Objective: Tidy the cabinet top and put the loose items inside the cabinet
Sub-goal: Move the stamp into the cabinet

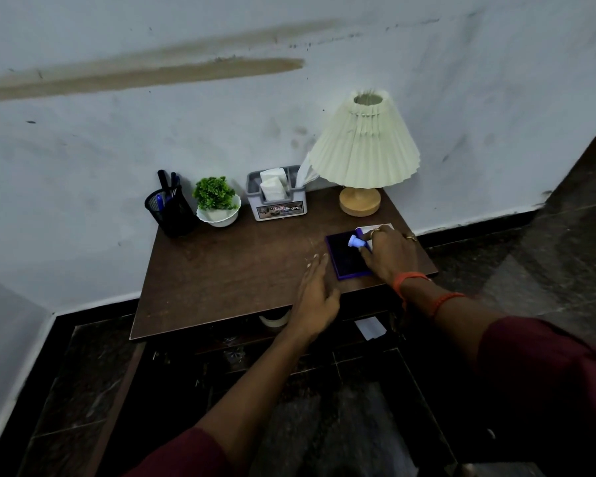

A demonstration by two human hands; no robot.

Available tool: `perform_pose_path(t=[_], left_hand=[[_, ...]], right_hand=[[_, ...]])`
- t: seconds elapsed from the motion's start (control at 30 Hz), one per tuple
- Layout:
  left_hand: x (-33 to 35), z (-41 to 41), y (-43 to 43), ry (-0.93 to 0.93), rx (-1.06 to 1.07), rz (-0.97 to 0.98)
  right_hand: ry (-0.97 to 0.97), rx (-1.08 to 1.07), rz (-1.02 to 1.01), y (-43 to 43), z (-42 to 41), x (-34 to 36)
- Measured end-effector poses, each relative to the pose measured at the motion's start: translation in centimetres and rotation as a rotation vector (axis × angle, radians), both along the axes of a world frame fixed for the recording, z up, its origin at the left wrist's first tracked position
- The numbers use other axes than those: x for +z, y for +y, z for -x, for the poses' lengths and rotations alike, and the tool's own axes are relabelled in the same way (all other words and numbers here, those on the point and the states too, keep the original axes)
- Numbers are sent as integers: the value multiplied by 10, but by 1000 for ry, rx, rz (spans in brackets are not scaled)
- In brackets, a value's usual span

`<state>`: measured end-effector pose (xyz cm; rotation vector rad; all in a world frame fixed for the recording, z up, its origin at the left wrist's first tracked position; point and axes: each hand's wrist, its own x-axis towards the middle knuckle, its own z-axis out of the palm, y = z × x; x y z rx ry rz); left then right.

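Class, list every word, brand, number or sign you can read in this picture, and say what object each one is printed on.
"OPEL": on the label strip across the front of the grey plastic tissue holder.
The small picture and print left of that word on the same label: too blurred to read.
The purple square ink pad and black mesh pen cup: no readable text.

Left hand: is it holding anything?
No, the left hand lies open and flat on the cabinet top, beside the purple pad.
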<state>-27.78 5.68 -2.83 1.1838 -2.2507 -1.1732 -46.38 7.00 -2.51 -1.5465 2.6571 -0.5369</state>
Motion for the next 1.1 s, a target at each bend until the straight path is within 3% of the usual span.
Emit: perform_pose_path(t=[0.17, 0.6, 0.83, 1.1], left_hand=[[2, -2, 1, 23, 10, -29], [20, -5, 24, 123, 36, -154], [24, 7, 48, 161, 25, -203], [-18, 5, 98, 179, 58, -327]], right_hand=[[-68, -8, 47, 3, -1, 0], [-529, -147, 303, 33, -38, 4], [-560, -76, 411, 73, -64, 12], [-686, -70, 314, 127, -65, -29]])
